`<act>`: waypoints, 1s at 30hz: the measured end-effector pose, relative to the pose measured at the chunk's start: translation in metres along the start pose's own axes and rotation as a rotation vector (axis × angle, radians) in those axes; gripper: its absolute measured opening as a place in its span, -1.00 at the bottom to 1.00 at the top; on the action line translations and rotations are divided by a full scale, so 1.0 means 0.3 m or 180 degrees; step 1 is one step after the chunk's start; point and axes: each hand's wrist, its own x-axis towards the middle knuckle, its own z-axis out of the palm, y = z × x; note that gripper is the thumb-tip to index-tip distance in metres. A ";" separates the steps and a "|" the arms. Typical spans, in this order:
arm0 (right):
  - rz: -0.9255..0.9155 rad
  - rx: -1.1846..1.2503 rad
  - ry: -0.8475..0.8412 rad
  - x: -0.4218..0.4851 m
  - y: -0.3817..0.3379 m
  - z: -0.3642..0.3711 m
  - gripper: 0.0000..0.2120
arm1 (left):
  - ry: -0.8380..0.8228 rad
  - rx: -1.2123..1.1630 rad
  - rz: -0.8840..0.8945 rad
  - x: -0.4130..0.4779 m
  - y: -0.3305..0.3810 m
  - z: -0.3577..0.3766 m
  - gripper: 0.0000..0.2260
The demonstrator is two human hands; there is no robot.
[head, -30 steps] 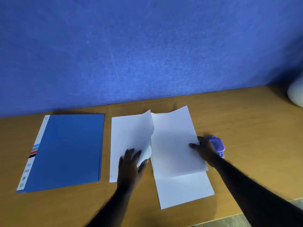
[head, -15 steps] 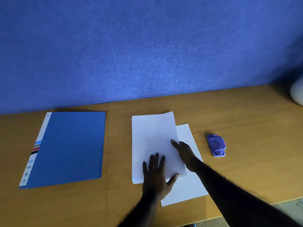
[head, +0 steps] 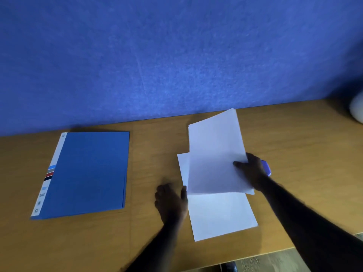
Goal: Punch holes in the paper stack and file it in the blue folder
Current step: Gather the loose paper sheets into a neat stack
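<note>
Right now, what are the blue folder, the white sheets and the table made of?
The folder looks like thin card or plastic with a dull finish: it lies flat and stiff, with a printed white strip. The sheets are paper, matte: those pinched in the right hand look thin, lifted by one edge. The table seems wood or wood-look laminate, smooth: faint grain lines show.

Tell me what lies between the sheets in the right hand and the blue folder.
Only the left hand, at the left edge of the lower sheet. Past it, bare table runs to the blue folder, which lies closed. The right hand pinches the raised sheets.
</note>
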 end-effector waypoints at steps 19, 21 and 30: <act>0.0166 -0.0249 -0.0538 -0.104 0.127 -0.196 -0.67 | -0.0446 0.0031 -0.0792 -0.004 0.175 0.029 -0.26; 0.0051 -0.0492 -0.0570 -0.120 0.168 -0.154 -0.71 | -0.0378 -0.0257 -0.0725 -0.005 0.171 0.026 -0.43; -0.0003 -0.1285 -0.0692 -0.163 0.223 0.057 -0.59 | -0.0434 -0.1315 -0.0461 0.027 0.120 -0.015 -0.64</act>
